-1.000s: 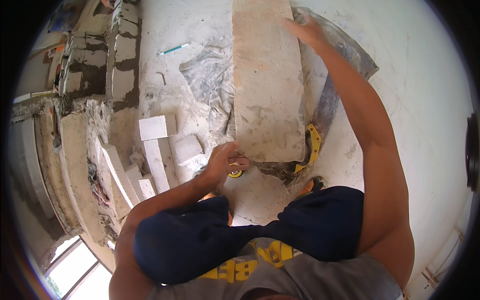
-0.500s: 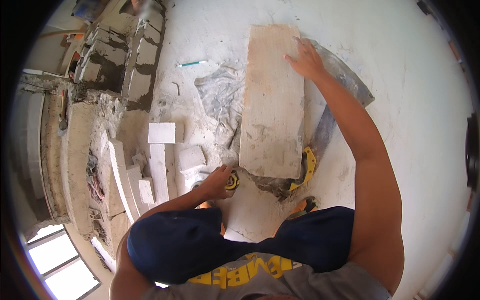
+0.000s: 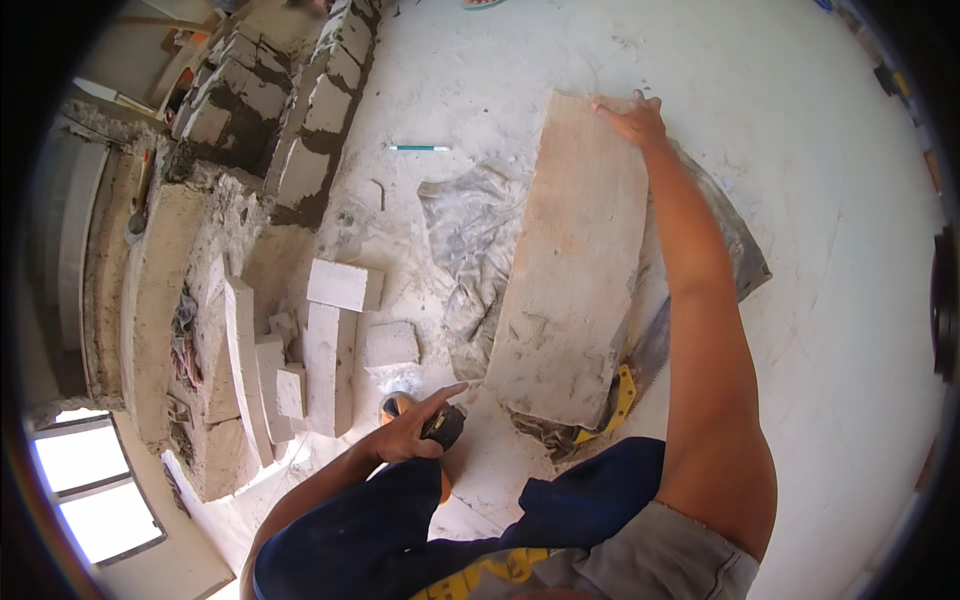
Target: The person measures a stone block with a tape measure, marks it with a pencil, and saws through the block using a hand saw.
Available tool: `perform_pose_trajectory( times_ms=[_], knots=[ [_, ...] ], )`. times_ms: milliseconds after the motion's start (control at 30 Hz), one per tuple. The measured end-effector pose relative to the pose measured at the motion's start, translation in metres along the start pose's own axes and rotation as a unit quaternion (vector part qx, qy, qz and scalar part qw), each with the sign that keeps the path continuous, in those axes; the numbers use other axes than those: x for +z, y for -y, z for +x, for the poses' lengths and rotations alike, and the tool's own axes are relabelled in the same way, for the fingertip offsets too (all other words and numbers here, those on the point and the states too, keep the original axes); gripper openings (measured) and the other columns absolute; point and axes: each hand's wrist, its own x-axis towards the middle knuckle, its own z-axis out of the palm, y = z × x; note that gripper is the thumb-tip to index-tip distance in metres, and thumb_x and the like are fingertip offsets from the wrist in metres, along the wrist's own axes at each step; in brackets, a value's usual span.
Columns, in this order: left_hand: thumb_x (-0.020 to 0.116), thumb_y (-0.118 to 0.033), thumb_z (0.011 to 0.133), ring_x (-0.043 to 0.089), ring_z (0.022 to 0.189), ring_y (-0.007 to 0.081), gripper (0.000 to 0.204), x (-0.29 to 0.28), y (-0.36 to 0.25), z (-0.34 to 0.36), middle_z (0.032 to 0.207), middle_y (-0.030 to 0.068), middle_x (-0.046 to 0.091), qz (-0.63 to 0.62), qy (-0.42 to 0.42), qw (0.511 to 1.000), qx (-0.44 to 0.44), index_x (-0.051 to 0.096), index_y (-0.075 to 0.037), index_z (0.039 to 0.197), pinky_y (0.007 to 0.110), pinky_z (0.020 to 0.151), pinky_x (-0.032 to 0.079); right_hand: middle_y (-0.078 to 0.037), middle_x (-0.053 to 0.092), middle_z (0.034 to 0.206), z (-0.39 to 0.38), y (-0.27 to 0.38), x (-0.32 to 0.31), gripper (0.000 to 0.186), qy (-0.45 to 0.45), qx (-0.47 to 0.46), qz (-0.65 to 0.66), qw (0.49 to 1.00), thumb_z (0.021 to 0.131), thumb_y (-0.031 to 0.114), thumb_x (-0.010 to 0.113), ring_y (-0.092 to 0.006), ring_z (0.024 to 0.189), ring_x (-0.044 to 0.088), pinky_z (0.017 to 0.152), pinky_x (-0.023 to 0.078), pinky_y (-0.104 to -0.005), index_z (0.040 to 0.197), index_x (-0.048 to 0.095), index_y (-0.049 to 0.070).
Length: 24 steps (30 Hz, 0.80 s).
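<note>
My right hand [image 3: 635, 118] grips the far end of a long pale block [image 3: 567, 250], its thumb over the top face. My left hand [image 3: 410, 435] holds a black and yellow tape measure [image 3: 442, 428] below and left of the block's near end, index finger stretched toward it. The block lies over a crumpled grey plastic sheet [image 3: 465, 240]. A handsaw [image 3: 620, 390] with a yellow handle shows from under its right side, partly hidden by my arm.
Cut white blocks [image 3: 340, 285] and narrow offcuts lie left, beside a rough masonry ledge [image 3: 150, 310]. A mortared block wall [image 3: 310, 150] runs at upper left. A green pencil [image 3: 420, 148] and a hooked metal piece [image 3: 378, 195] lie on the dusty floor. A sandalled foot shows at the top edge.
My right hand has slid along to the block's far end. My left hand has moved away from the near corner with the tape measure. The block appears more slanted as the view has shifted.
</note>
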Motion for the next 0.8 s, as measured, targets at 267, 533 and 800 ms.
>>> perform_pose_trajectory(
  times_ms=[267, 533, 800],
  knots=[
    [0.072, -0.023, 0.075, 0.066, 0.09, 0.0171, 0.081, -0.013, -0.008, -0.001, 0.103, 0.0081, 0.061, -0.077, -0.054, 0.993, 0.074, 0.05, -0.004, 0.15, 0.033, 0.08, 0.061, -0.024, 0.033, 0.162, -0.064, -0.022, -0.019, 0.133, 0.012, -0.037, 0.015, 0.999, 0.075, 0.086, 0.073, -0.0427, 0.15, 0.043, 0.122, 0.043, -0.0498, 0.166, 0.03, -0.001],
    [0.063, -0.044, 0.104, 0.065, 0.08, 0.0132, 0.051, -0.062, -0.119, 0.08, 0.091, 0.0061, 0.064, 0.022, -0.103, 0.993, 0.056, 0.061, -0.003, 0.134, 0.029, 0.066, 0.057, -0.024, 0.025, 0.174, -0.106, -0.084, -0.023, 0.104, 0.022, -0.048, -0.049, 0.997, 0.094, 0.076, 0.06, -0.0437, 0.159, 0.027, 0.131, 0.024, -0.051, 0.167, 0.032, 0.007],
    [0.074, -0.021, 0.091, 0.066, 0.097, 0.0191, 0.075, -0.087, -0.235, 0.208, 0.103, 0.0149, 0.071, 0.205, 0.044, 0.971, 0.117, 0.037, -0.006, 0.155, 0.036, 0.089, 0.052, -0.017, 0.07, 0.126, -0.245, 0.017, -0.023, 0.047, 0.206, -0.151, 0.413, 0.874, 0.108, 0.03, 0.064, -0.024, 0.101, 0.072, 0.089, 0.059, -0.0403, 0.143, 0.061, -0.001]
  ],
)
